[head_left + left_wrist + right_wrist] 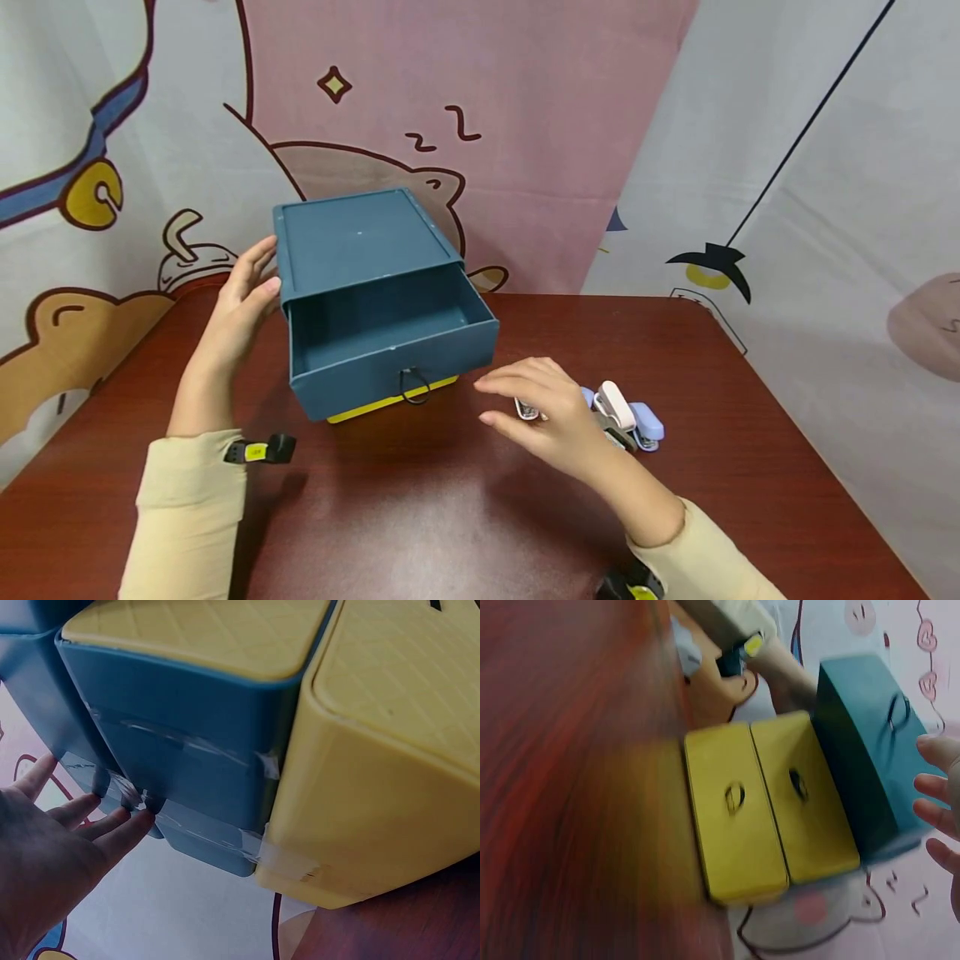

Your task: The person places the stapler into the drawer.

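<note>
A small drawer cabinet (367, 237) stands on the table, its blue top drawer (393, 367) pulled out, with a bare interior in view. A black ring pull (415, 387) hangs on the drawer front. My left hand (240, 308) rests on the cabinet's left side; in the left wrist view its fingertips (142, 817) touch the taped blue casing. My right hand (543, 408) hovers right of the drawer front, holding nothing, its fingers loosely bent. Behind it lie a white stapler (615, 406) and a light blue stapler (647, 425), partly covered by the hand.
Two yellow drawers (739, 817) with ring pulls sit closed below the blue one. The brown table (420, 525) runs back to a cartoon-printed cloth (540, 125). Small silver and grey items near the staplers are partly hidden by the right hand.
</note>
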Demonstrator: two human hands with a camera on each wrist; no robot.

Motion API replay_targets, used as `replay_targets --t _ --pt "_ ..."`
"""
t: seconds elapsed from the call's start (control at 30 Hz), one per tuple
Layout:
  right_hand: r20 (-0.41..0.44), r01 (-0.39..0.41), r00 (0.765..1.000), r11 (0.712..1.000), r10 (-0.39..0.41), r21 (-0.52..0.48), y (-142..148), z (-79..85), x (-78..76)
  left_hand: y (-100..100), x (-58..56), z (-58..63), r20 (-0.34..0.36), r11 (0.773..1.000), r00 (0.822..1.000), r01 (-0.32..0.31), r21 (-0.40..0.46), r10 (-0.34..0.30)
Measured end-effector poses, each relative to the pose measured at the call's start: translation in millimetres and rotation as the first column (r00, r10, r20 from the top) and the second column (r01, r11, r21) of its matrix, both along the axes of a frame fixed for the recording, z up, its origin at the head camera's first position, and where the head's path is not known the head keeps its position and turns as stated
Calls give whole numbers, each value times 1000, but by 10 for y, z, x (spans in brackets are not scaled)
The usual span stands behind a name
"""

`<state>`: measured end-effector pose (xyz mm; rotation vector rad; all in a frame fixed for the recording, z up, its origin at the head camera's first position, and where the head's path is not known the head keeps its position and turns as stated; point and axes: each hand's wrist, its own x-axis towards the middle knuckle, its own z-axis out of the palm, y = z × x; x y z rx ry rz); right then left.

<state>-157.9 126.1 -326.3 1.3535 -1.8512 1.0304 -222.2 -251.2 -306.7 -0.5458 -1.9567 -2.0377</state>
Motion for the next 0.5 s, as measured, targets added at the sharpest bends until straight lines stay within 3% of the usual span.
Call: replay_targets --t 0.13,0.27,0.4,0.5 --pt "51 36 998 999 -37 12 216 -53 -94 10 -1 5 -9 1000 1000 0 -9 0" --pt "143 114 982 990 -125 81 440 -113 -198 12 -7 4 -17 1000 1000 1 -16 -1" --pt "243 224 932 955 -268 195 639 -174 -292 7 -14 -4 -19 1000 1000 3 -14 -3" --pt "319 268 880 921 -353 281 764 -243 -378 3 -14 -10 -18 1000 1000 3 -12 -4"
